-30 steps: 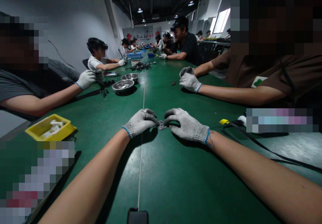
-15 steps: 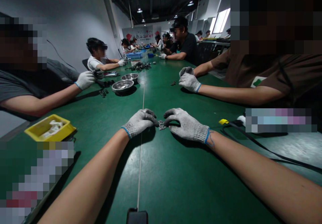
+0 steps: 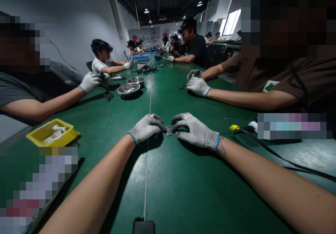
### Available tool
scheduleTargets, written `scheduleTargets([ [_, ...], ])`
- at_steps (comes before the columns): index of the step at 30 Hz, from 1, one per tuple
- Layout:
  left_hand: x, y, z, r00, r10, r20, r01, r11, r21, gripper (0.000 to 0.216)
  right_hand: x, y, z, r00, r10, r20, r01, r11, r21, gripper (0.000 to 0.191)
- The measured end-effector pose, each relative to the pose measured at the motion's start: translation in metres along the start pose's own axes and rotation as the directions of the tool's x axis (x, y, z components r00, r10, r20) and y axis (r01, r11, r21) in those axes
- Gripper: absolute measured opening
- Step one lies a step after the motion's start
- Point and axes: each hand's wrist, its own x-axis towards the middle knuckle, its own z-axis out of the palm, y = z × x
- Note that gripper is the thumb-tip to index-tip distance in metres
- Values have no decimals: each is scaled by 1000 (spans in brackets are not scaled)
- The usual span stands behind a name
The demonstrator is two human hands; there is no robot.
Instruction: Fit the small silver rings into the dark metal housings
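Both of my hands wear grey knit gloves and rest on the green table (image 3: 183, 192). Between them lies a small heap of dark metal rings (image 3: 168, 130). My left hand (image 3: 146, 127) is curled, its fingertips pressed together at the left edge of the heap. My right hand (image 3: 195, 130) arches over the right edge, thumb and forefinger pinched down at the rings. What each pinch holds is too small to make out.
A yellow bin (image 3: 51, 133) sits at the left. Two steel bowls (image 3: 128, 88) stand further up the table. A black cable (image 3: 275, 155) with a yellow tip runs on the right. Gloved co-workers' hands (image 3: 197, 85) rest on both sides, with more people beyond.
My hands have barely moved; the right fingers have closed in slightly on the rings. The co-worker's hand at the left shifted a little.
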Motion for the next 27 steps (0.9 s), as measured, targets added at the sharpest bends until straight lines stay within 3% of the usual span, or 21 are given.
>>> scheduleTargets([
  [9,1,-4,1,999,34,-41,-30,997,78,15,1,4,4,999,10,-32,-10,1000,-9,13],
  [18,1,-5,0,999,43,-25,-41,996,77,22,1,3,3,999,17,-31,-18,1000,-22,14],
  [27,2,-9,-1,993,61,-105,-33,967,251,31,1,5,8,990,90,-107,-100,990,-98,13],
])
